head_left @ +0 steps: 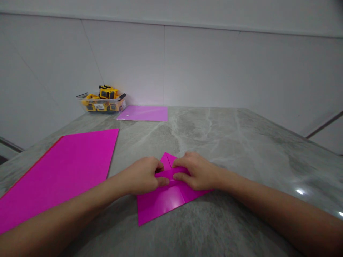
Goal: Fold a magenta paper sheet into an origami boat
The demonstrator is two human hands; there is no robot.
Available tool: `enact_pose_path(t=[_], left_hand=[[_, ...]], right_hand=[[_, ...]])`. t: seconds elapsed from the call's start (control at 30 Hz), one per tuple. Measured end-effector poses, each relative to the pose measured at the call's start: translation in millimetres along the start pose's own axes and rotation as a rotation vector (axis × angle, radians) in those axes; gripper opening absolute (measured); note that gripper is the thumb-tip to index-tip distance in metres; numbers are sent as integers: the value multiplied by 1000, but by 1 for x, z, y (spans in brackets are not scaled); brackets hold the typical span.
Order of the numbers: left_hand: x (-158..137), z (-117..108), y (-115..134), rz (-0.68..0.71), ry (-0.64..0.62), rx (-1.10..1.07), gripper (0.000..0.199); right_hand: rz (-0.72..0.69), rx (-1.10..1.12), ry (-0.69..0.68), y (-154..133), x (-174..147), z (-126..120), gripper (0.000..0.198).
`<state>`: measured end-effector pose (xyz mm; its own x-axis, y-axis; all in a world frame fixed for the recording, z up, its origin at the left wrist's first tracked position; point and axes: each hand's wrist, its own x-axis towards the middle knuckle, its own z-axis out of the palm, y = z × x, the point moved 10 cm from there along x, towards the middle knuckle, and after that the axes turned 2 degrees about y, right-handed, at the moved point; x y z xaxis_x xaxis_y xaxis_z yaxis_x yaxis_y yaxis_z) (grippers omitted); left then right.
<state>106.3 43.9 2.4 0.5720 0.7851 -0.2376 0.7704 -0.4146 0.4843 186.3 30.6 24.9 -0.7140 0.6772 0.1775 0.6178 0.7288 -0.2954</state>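
Observation:
A folded sheet of magenta paper (166,201) lies on the grey table in front of me, its pointed tip facing away. Across its middle runs a raised fold, pinched from both sides. My left hand (146,175) is closed on the left part of this fold, thumb on the near side and fingers curled beyond it. My right hand (197,171) grips the fold's right part, thumb and index finger pressed to the paper. Both hands partly cover the sheet, and a crease line shows on its near half.
A stack of magenta paper (77,160) with a red left edge lies at the left. Farther back are a pale purple pack of paper (146,113) and a clear plastic box (100,106) holding yellow toy vehicles (108,93). A white wall (203,67) stands behind the marbled table (241,142).

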Motion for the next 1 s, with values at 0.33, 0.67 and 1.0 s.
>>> enact_pose_path(t=[0.33,0.67,1.0], left_hand=[[-5,-11,8,30,143,275,32],[-8,-23,4,-19,243,429,45],[-5,-26,-5,-69,252,400,57]], right_hand=[[-26,-32,127,-3,0,-10,17],[109,-76,81,12,4,-9,24],[287,21,70,30,6,-7,30]])
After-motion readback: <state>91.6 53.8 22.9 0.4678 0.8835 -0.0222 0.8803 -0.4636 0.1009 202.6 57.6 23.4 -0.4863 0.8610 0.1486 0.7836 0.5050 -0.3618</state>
